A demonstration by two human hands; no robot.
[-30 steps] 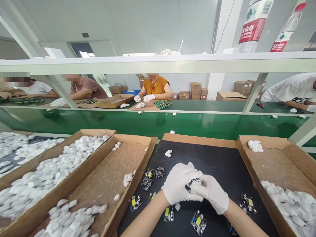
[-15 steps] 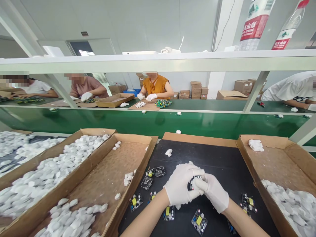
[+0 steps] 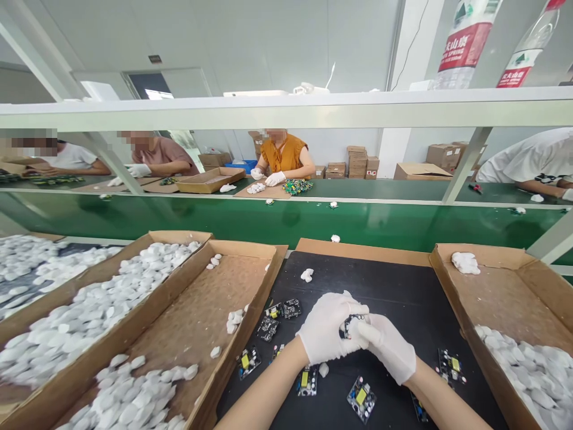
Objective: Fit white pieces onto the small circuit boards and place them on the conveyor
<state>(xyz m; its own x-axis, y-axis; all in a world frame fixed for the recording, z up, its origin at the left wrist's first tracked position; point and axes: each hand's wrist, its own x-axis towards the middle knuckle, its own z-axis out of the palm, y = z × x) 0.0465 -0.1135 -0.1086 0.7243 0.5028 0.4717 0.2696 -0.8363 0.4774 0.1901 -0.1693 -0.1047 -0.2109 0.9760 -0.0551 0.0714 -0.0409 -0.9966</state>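
Observation:
Both hands wear white gloves and meet above the black mat (image 3: 380, 275). My left hand (image 3: 329, 328) is closed around a small circuit board (image 3: 347, 325), of which only a dark edge with parts shows. My right hand (image 3: 389, 343) presses its fingers to the same board from the right; a white piece seems to lie there, but glove and piece are hard to tell apart. Below the hands lie more circuit boards with yellow parts, one circuit board (image 3: 362, 399) nearest, and a white piece (image 3: 323, 369). Several dark boards (image 3: 267, 328) rest left of my left hand.
Cardboard trays with white pieces stand at left (image 3: 242, 257) and right (image 3: 501, 257). A green conveyor belt (image 3: 224, 218) carrying small items runs behind the mat, under a white shelf (image 3: 286, 113) with bottles (image 3: 468, 45). Several co-workers sit across the belt.
My hands stay together with the board, its dark edge showing slightly more. Small items on the belt have shifted right. A co-worker at the left has moved their gloved hands.

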